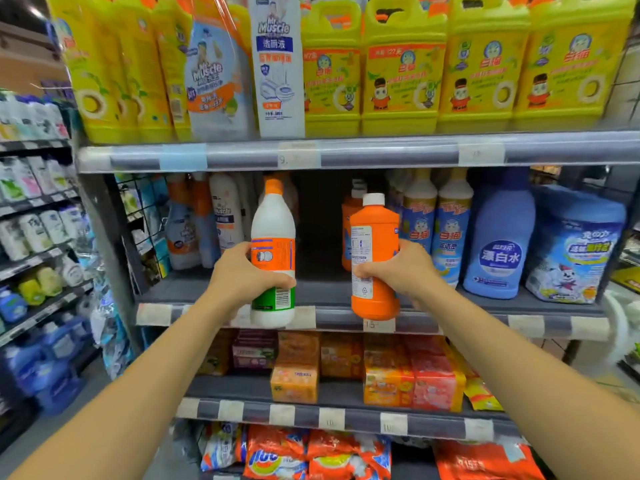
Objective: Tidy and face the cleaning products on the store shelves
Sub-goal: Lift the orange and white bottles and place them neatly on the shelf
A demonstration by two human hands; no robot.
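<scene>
White plastic bottle (273,233) and orange bottle (375,258) in both grips.

The white bottle (273,258) is showing an orange cap, an orange label band and a green band with a black barcode. The orange bottle (375,258) is wearing a white cap and a white printed label. Yellow jugs (403,74) are carrying orange and green print. The bleach bottle (498,237) is showing blue. The shelf edge (346,155) is showing grey with pale tags.
</scene>
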